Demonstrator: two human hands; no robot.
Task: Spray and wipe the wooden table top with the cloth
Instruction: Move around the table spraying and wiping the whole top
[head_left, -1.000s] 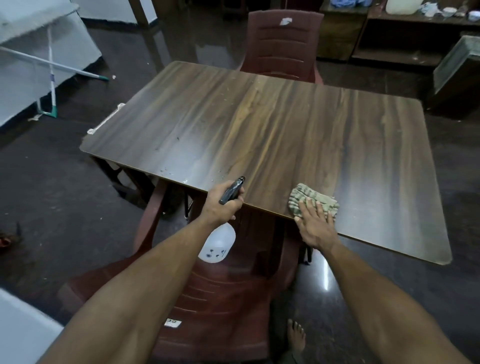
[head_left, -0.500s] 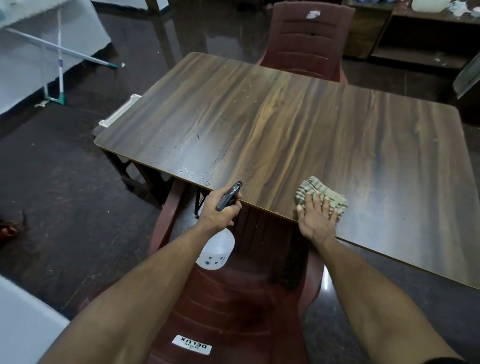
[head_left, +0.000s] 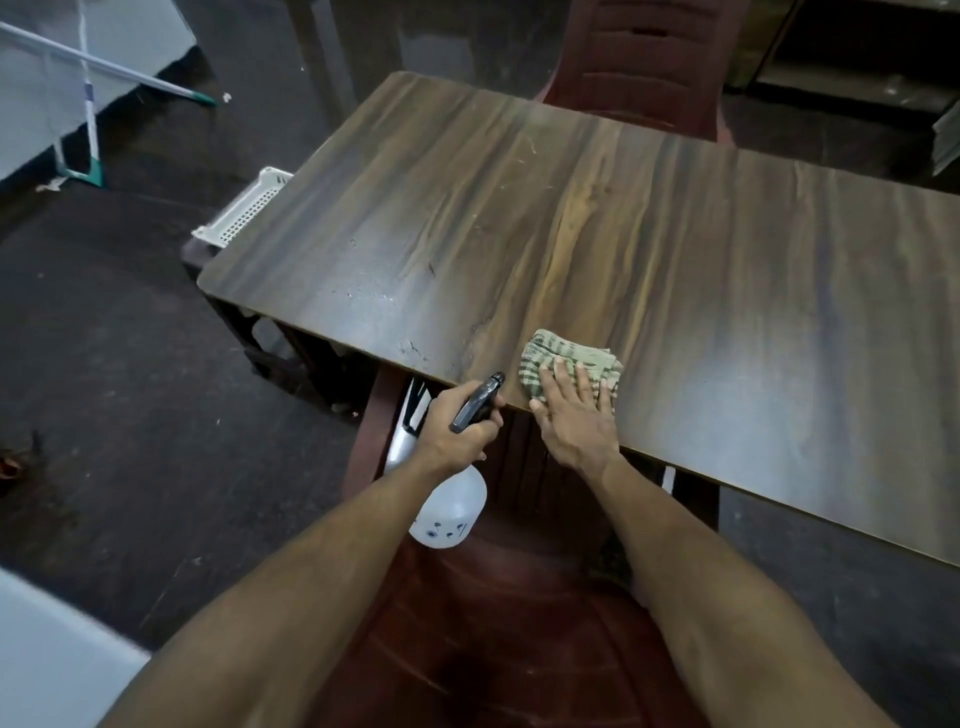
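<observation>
**A:** Head view check: where's the cloth (head_left: 569, 366)?

**B:** On the tabletop (head_left: 675, 249), at its near edge. The right hand (head_left: 574, 418) presses it with flat, straight fingers (head_left: 582, 379). The left hand (head_left: 457, 428), just left of the cloth, is clenched round the spray bottle (head_left: 451, 512) neck.

**A:** Handling?

**B:** Looks soft and floppy, so it'll probably bunch. I'd keep the palm on the middle.

Dark, glossy floor (head_left: 130, 415) all round. One maroon plastic chair (head_left: 649, 67) sits at the far side, another (head_left: 493, 623) close below. A white perforated tray (head_left: 244, 208) and a mop (head_left: 93, 130) are at left.
</observation>
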